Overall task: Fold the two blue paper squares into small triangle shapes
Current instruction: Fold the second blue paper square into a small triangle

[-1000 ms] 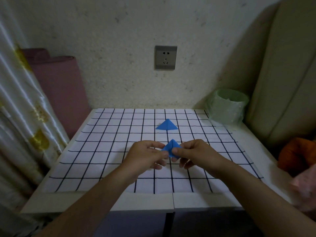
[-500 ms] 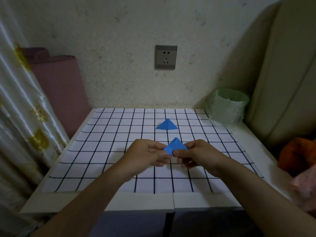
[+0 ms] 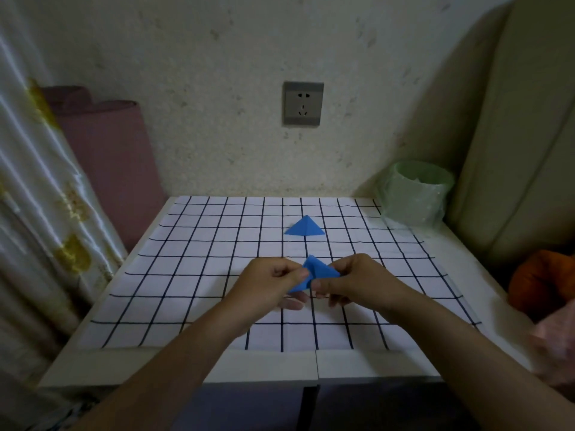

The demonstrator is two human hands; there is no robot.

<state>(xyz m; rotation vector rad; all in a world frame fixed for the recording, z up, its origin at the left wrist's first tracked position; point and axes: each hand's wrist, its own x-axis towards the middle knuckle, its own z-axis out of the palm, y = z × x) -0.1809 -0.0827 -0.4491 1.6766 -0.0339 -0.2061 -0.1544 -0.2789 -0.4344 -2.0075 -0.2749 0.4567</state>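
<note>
We hold the blue paper (image 3: 314,270) between us above the grid mat (image 3: 186,275): our left hand (image 3: 267,286) and right hand (image 3: 357,281) both pinch it. The folded blue triangle (image 3: 305,227) lies flat farther back on the mat.

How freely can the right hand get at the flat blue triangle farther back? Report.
Probably yes: the flat blue triangle lies beyond the right hand on the grid mat, nothing between. But that hand and the left hand both pinch the half-folded blue paper, so it must let go first.
</note>
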